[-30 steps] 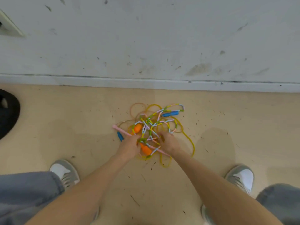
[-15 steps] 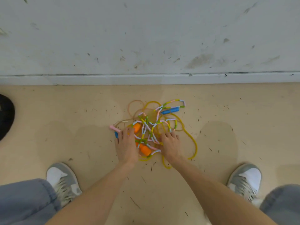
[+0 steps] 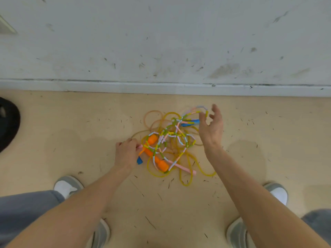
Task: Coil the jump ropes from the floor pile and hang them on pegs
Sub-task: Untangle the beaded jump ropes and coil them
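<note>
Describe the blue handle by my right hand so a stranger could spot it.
Find the white baseboard, then the rope pile on the floor below it. At the pile's far right edge, beside the right hand, lies the blue handle. It sits nearest the wall; the orange handles lie closer to the shoes.

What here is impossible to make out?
All head view.
Pegs: none in frame; the top edge cuts off the wall.
Pink handle: mostly covered by the left hand gripping it.
Rope pile: too tangled to count ropes.
Right hand: blurred; contact with the beaded rope unclear.
Dark object: cut off by left edge.
</note>
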A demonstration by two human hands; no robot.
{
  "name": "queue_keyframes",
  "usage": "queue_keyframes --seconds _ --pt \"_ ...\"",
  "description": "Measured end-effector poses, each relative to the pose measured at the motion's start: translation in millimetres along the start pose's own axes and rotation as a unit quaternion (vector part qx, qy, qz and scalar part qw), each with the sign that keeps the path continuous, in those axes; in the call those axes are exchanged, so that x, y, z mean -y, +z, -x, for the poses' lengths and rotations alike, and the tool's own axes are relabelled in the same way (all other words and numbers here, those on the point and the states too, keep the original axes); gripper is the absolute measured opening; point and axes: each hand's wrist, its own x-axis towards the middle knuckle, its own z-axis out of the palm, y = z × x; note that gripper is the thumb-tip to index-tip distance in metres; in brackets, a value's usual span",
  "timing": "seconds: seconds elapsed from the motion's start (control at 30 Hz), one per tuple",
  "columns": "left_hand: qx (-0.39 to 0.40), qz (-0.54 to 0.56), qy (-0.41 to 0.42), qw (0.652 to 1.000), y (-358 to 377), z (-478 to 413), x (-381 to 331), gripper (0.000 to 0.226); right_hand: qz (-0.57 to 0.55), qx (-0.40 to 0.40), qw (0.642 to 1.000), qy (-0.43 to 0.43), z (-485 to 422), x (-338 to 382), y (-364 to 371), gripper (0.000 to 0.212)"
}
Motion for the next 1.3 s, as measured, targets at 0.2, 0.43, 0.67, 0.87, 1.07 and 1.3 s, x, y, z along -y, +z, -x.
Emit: queue_keyframes --seconds 0.2,0.43,0.67,0.87,1.07,1.3 --pt "-0.031 0.160 0.105 0.981 -8.0 15.3 6.0 0.017 0.226 0.274 0.934 -0.036 40.7 -50.7 12.3 0.019" --pt "-0.076 0.252 0.079 0.962 -4.5 22.2 1.9 0.015 0.362 0.391 0.836 -0.131 90.5 -94.5 35.5 0.038" --pt "-0.047 0.277 0.008 0.960 -1.5 19.2 0.2 0.017 0.358 0.330 0.863 -0.134 76.7 -92.3 19.3 0.016" --pt "-0.038 0.317 0.014 0.948 -6.0 24.9 2.5 0.031 -0.202 0.093 0.961 0.168 40.4 -55.6 18.7 0.016" --pt "0.008 0.327 -0.044 0.944 -7.9 24.7 -5.3 0.035 0.192 0.158 0.968 0.028 49.0 -93.5 -8.5 0.023" --pt "0.122 0.405 -0.090 0.902 -12.9 46.3 -15.9 0.018 0.413 0.327 0.846 -0.085 90.3 -104.8 15.8 0.018"
